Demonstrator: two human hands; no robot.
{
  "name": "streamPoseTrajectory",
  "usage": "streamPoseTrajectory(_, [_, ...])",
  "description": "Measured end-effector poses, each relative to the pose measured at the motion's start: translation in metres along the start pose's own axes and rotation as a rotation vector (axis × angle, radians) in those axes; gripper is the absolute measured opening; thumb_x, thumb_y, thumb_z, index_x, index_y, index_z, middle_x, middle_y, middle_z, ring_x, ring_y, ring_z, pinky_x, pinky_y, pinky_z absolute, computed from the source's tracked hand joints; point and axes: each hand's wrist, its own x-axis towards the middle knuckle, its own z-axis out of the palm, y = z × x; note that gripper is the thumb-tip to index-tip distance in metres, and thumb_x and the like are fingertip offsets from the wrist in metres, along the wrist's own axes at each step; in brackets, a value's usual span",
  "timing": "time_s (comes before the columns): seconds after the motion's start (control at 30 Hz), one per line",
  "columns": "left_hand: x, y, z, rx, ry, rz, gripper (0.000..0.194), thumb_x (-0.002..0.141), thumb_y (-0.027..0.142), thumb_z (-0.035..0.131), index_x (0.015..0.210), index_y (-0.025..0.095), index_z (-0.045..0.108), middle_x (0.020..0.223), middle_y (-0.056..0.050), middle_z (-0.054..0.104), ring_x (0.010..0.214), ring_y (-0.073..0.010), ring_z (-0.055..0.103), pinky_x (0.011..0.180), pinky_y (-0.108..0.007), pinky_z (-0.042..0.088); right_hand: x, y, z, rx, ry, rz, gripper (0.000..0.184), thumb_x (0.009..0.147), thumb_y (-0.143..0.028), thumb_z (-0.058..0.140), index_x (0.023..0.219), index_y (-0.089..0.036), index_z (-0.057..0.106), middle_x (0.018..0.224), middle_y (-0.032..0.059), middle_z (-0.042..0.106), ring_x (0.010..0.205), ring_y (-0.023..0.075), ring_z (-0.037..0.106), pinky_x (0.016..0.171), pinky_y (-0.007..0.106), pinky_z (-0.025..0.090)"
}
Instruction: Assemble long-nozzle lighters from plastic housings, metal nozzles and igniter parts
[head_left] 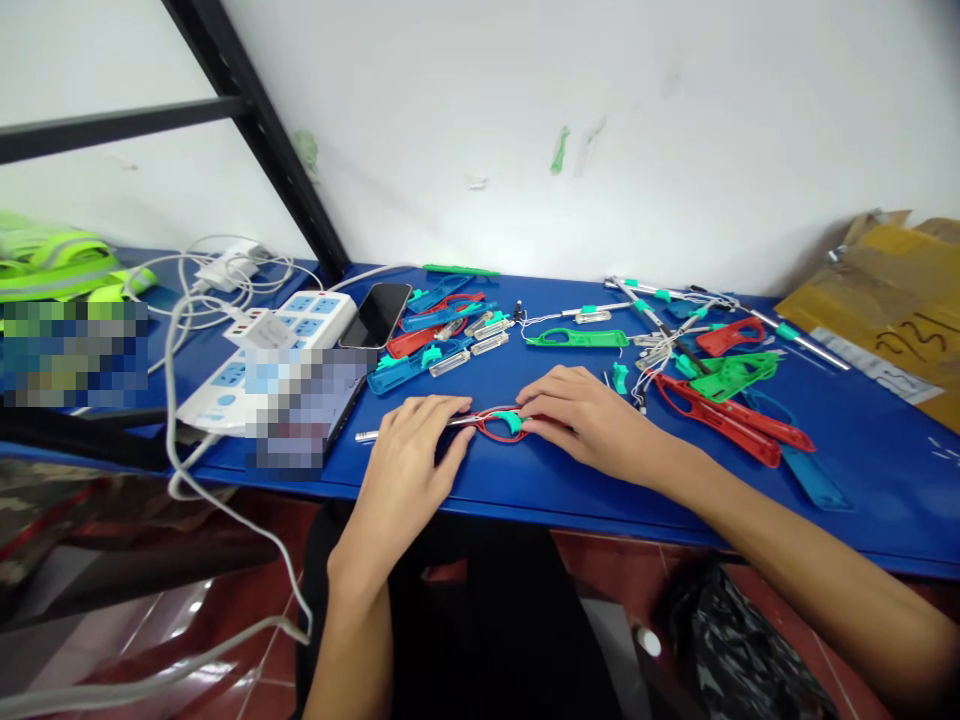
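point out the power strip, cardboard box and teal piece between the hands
Power strip [313,307], head view, its far socket end.
Cardboard box [889,297], head view, on its taped side.
Teal piece [511,421], head view, on its curved middle.

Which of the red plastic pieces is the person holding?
The red piece whose loop shows between the left hand and right hand. No hand touches the other red pieces.

In front of you, near the front edge of the desk [525,492], is a red frame [501,440] — partly covered, its open loop visible. Your curved teal clip [511,421] sits at the loop; a slim silver rod [367,436] extends leftward, roughly along that edge.
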Motion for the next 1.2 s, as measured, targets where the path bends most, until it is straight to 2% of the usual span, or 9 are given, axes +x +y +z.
streamPoseTrajectory(0.13, [-0.001,0.003,0.0,-0.045,0.017,-0.001,0.027,0.113,0.039,0.061,0.136,0.028,0.069,0.137,-0.004,0.077,0.129,-0.028,0.068,0.109,-0.046,0.049,0.001,0.0,-0.005,0.007,0.039,-0.012,0.026,0.116,-0.036,0.056,0.118,-0.021,0.078,0.125,0.0106,0.079,0.113,0.0269,0.068,0.101,0.045,0.049])
streamPoseTrajectory(0.27, [0.002,0.0,-0.004,-0.101,0.054,-0.01,0.026,0.112,0.041,0.062,0.134,0.029,0.07,0.137,-0.004,0.077,0.131,-0.0284,0.068,0.114,-0.047,0.049,0.004,0.007,-0.009,-0.005,0.092,-0.021,0.027,0.116,-0.036,0.055,0.114,-0.021,0.078,0.122,0.01,0.08,0.113,0.0261,0.069,0.102,0.046,0.049])
streamPoseTrajectory(0.37, [0.016,-0.011,-0.012,-0.114,0.132,-0.03,0.023,0.112,0.039,0.062,0.129,0.028,0.072,0.135,-0.005,0.077,0.13,-0.029,0.068,0.116,-0.047,0.05,0.007,0.015,-0.015,-0.014,0.123,-0.018,0.028,0.117,-0.035,0.052,0.112,-0.022,0.077,0.122,0.0096,0.08,0.113,0.0266,0.07,0.1,0.047,0.05])
streamPoseTrajectory(0.47, [0.039,-0.025,-0.021,-0.008,0.192,-0.099,0.023,0.111,0.038,0.059,0.125,0.025,0.073,0.132,-0.009,0.076,0.128,-0.0327,0.067,0.114,-0.049,0.051,0.008,0.025,-0.021,-0.027,0.171,0.012,0.027,0.116,-0.034,0.051,0.112,-0.025,0.077,0.122,0.0083,0.081,0.114,0.0272,0.071,0.1,0.048,0.051])
streamPoseTrajectory(0.6, [0.065,-0.04,-0.021,0.115,0.065,-0.151,0.026,0.109,0.037,0.062,0.127,0.023,0.075,0.135,-0.011,0.075,0.128,-0.0359,0.065,0.112,-0.052,0.052,0.008,0.038,-0.03,-0.101,0.255,0.04,0.024,0.114,-0.033,0.054,0.113,-0.025,0.077,0.121,0.0087,0.081,0.115,0.0283,0.073,0.101,0.049,0.053])
streamPoseTrajectory(0.73, [0.076,-0.047,-0.021,0.169,-0.092,-0.141,0.029,0.108,0.041,0.064,0.129,0.025,0.076,0.146,-0.01,0.073,0.142,-0.0363,0.059,0.121,-0.057,0.045,0.001,0.056,-0.052,-0.197,0.354,0.098,0.027,0.113,-0.036,0.054,0.112,-0.026,0.079,0.118,0.0098,0.082,0.113,0.0305,0.074,0.103,0.053,0.054])
streamPoseTrajectory(0.9, [0.091,-0.032,-0.033,0.098,-0.116,-0.01,0.042,0.11,0.047,0.06,0.144,0.024,0.07,0.157,-0.01,0.067,0.153,-0.0325,0.052,0.13,-0.056,0.039,-0.024,0.087,-0.093,-0.311,0.5,0.282,0.03,0.11,-0.042,0.056,0.115,-0.027,0.081,0.119,0.0112,0.082,0.111,0.0343,0.073,0.101,0.058,0.056])
streamPoseTrajectory(1.07, [0.099,0.0,-0.017,0.002,-0.227,0.17,0.036,0.111,0.047,0.06,0.133,0.022,0.075,0.146,-0.01,0.074,0.143,-0.0322,0.063,0.126,-0.056,0.044,-0.051,0.119,-0.115,-0.379,0.392,0.498,0.036,0.107,-0.043,0.054,0.114,-0.024,0.084,0.121,0.0153,0.081,0.113,0.0377,0.071,0.104,0.06,0.054])
streamPoseTrajectory(1.2, [0.086,0.016,0.003,-0.046,-0.275,0.187,0.028,0.112,0.042,0.059,0.122,0.023,0.077,0.137,-0.009,0.078,0.133,-0.0315,0.067,0.119,-0.053,0.049,-0.068,0.133,-0.122,-0.207,0.168,0.643,0.031,0.1,-0.045,0.065,0.104,-0.023,0.086,0.109,0.0128,0.084,0.096,0.0322,0.075,0.091,0.051,0.059])
